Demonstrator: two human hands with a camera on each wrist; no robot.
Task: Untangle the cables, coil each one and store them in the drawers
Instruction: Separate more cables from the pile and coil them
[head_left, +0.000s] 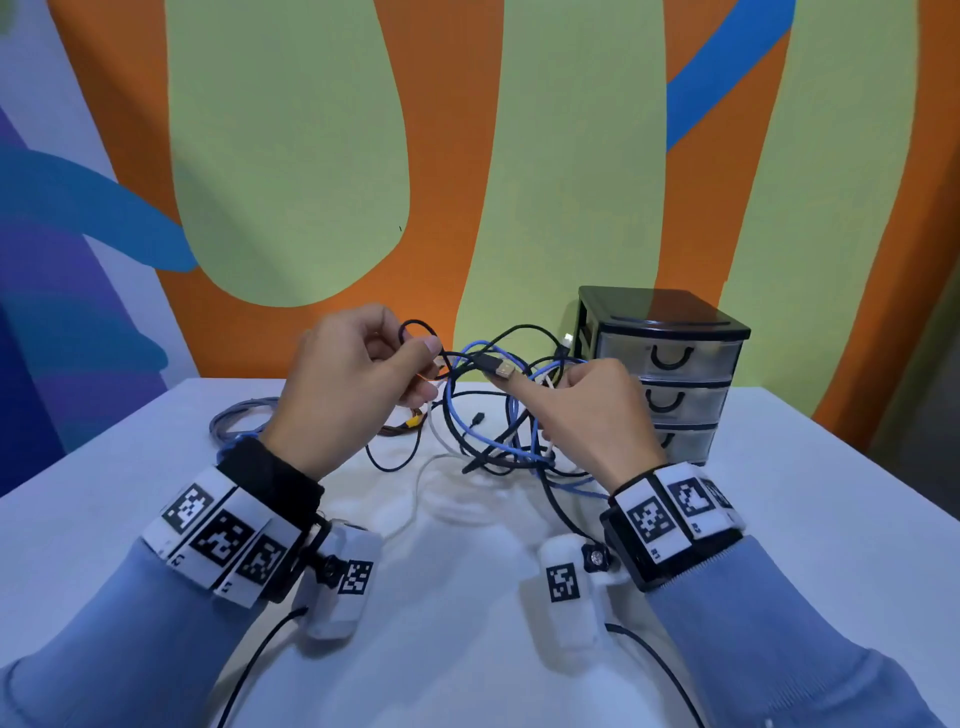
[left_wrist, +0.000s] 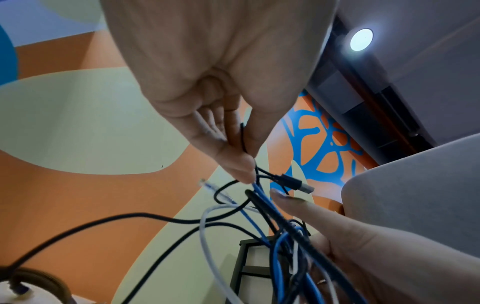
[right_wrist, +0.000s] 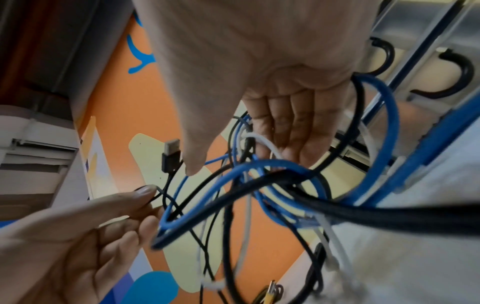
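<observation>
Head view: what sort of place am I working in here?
Probably an indoor demo or recording room, not a home: a white table against a painted orange-and-green mural wall, with a small three-drawer organizer and a ceiling spotlight.

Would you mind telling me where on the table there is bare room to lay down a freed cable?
The table is bare right of the right hand, in front of the drawer unit, and along the near left edge. The middle is crowded by the cable tangle; a grey coil lies far left.
</observation>
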